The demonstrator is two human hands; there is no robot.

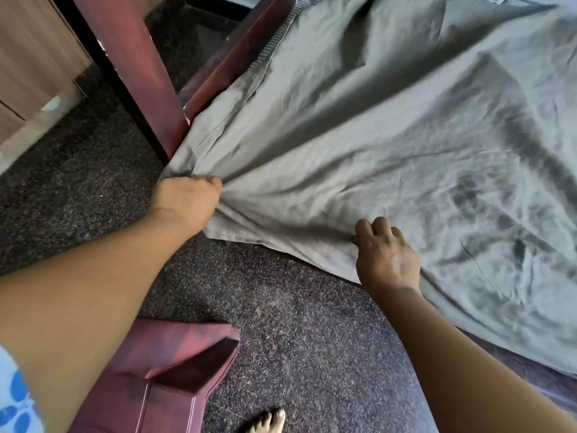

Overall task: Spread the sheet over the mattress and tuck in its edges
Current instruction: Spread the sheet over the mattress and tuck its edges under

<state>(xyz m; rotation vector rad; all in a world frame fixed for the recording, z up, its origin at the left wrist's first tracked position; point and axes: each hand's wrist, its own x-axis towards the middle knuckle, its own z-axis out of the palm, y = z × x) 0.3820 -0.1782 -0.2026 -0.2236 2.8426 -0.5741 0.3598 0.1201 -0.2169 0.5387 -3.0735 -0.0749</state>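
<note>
A person's left grip (187, 203) clenches a bunched corner of the grey-green sheet (390, 126) at the near left corner of the bed, just beside the reddish wooden bed frame (224, 64). The right grip (385, 254), fingers curled, grasps the sheet's hem along the bed's near edge, where the cloth hangs toward the dark speckled floor (296, 323). The wrinkled sheet covers most of the mattress (281, 29), whose striped side shows at the far left edge. A bare foot (268, 421) stands near a reddish wooden cabinet (175, 360).
</note>
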